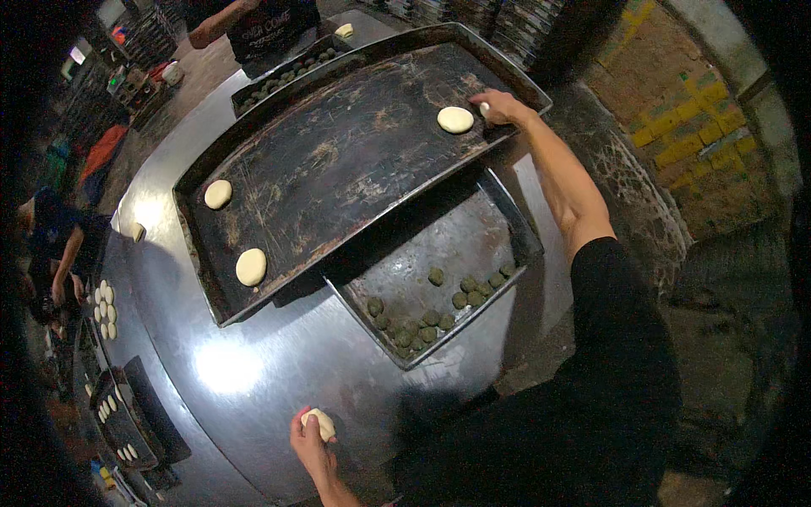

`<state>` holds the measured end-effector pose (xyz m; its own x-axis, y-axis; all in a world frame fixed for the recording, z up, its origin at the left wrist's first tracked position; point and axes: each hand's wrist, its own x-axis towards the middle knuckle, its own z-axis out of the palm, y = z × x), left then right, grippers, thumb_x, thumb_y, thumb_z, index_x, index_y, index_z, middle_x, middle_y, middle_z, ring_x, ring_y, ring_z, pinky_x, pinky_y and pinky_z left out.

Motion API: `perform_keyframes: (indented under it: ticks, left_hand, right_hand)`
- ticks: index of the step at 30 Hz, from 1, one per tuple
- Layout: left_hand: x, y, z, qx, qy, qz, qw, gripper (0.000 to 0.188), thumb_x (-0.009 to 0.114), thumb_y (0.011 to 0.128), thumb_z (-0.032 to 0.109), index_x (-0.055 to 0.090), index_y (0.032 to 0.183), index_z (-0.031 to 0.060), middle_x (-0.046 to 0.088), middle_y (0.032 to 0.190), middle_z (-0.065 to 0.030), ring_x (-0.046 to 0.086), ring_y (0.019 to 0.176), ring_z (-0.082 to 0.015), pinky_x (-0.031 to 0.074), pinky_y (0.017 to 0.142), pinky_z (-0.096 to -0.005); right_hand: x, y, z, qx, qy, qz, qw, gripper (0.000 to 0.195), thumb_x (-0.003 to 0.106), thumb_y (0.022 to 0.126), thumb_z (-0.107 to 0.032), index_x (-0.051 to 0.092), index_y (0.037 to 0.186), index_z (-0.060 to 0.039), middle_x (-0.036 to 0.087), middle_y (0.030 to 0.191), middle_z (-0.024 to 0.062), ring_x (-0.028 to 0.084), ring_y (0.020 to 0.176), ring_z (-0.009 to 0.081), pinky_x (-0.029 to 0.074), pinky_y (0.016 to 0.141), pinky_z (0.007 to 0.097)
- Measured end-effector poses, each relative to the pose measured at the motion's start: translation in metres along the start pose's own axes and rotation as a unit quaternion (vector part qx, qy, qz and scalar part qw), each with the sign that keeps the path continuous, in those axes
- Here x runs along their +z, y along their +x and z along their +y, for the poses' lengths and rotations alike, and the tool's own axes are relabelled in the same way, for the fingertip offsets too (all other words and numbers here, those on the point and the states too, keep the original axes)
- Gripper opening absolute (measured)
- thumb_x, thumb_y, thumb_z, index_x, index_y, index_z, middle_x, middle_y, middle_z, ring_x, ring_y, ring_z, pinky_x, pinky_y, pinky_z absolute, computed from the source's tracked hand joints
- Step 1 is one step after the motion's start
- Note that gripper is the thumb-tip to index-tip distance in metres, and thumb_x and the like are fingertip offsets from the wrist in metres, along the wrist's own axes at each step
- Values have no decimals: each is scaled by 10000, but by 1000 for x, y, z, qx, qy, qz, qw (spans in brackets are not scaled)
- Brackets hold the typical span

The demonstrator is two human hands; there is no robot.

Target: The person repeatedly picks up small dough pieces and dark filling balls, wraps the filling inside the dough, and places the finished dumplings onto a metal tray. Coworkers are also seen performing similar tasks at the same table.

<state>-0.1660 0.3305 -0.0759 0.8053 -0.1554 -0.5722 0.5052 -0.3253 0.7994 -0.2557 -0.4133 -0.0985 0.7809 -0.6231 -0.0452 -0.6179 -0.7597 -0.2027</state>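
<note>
My left hand (312,440) is low in the view, over the steel table, with its fingers closed around a pale dough piece (319,424). Stretched to the far right end of a large dark baking tray (329,152), my right hand (505,109) grips another bit of pale dough (484,109), mostly hidden by the hand. Just left of those fingers a flat dough round (455,120) rests on the tray. At the tray's left end lie an upper dough round (218,194) and a lower dough round (251,267).
Partly under the big tray, a smaller metal tray (437,241) holds several greenish filling balls (428,318). Behind stands a narrow tray of similar balls (285,77), near a person (272,28). Another person (57,253) is at left, by dough rounds (105,309) and a tray with dough pieces (136,437).
</note>
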Motion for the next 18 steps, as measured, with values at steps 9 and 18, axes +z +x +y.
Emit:
perform_keyframes:
  ticks: [9,18]
  left_hand:
    - [20,-6,6,4,-15,15,1000,237,581,912,165,570,1087,5,621,865,-75,623,686,-146,501,462,-251]
    - [19,-10,9,70,49,-59,995,297,645,868,165,602,1074,-45,646,930,-90,617,838,-170,519,733,-309]
  right_hand:
    - [-10,17,8,76,-72,-22,994,620,746,725,-351,550,1283,-166,563,1269,157,542,1149,349,445,950,425]
    - [-6,-8,-118,-39,-3,-84,996,572,767,707,-274,578,1235,-160,611,1182,143,555,1118,330,446,949,417]
